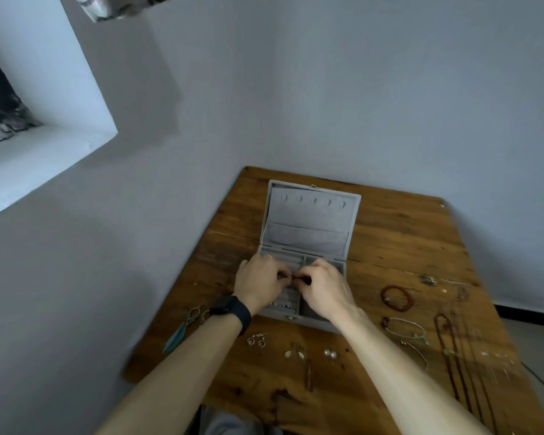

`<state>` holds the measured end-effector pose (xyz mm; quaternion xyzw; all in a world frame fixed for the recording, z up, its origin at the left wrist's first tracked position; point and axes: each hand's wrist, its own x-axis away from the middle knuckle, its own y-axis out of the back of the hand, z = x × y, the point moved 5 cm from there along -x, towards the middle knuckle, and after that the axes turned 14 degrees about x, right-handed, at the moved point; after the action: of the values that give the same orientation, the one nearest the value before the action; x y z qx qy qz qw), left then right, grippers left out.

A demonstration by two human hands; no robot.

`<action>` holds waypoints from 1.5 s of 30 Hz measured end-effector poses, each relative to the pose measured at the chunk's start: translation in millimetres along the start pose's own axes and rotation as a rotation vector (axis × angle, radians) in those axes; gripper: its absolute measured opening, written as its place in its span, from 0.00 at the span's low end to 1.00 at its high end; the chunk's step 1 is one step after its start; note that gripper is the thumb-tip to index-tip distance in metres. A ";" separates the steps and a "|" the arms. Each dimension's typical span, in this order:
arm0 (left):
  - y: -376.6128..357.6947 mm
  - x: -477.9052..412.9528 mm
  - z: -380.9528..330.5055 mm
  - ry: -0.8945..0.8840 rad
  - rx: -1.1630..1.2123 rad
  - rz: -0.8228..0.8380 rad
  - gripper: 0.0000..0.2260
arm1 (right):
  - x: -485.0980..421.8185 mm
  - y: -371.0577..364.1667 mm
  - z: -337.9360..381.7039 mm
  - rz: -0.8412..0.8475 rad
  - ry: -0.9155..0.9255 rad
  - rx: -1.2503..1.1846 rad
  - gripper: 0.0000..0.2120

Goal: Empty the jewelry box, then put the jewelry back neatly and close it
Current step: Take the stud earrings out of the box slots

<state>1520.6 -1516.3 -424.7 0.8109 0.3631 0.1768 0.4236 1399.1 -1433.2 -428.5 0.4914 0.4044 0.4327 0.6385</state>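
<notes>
Head view looks down on an open grey felt jewelry box [308, 215] on a brown wooden table [390, 240]. The left hand [259, 282] and the right hand [324, 288] meet over the left part of the box, where the soft ring rows are. Curled fingers of both hands pinch one small dark piece of jewelry [292, 278], too tiny to name. It seems to lie left to right between them. The rows are right under it, so it likely just goes down. A red bead bracelet [397, 297] waits on the right.
</notes>
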 end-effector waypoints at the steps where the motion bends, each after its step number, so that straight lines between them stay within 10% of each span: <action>1: 0.8 0.1 0.5 0.006 0.016 -0.008 0.10 | 0.0 0.6 -0.4 0.007 -0.002 -0.014 0.12; 19: 46.8 107.1 24.9 0.118 0.454 0.103 0.05 | 120.8 18.6 18.6 -0.004 -0.172 -0.561 0.03; 45: 18.6 148.7 30.2 0.033 0.082 0.275 0.11 | 145.7 -32.3 81.9 0.049 -0.142 -0.258 0.12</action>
<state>1646.9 -1430.3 -430.0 0.8667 0.2622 0.2314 0.3558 1524.8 -1322.1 -457.7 0.4441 0.2873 0.4608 0.7126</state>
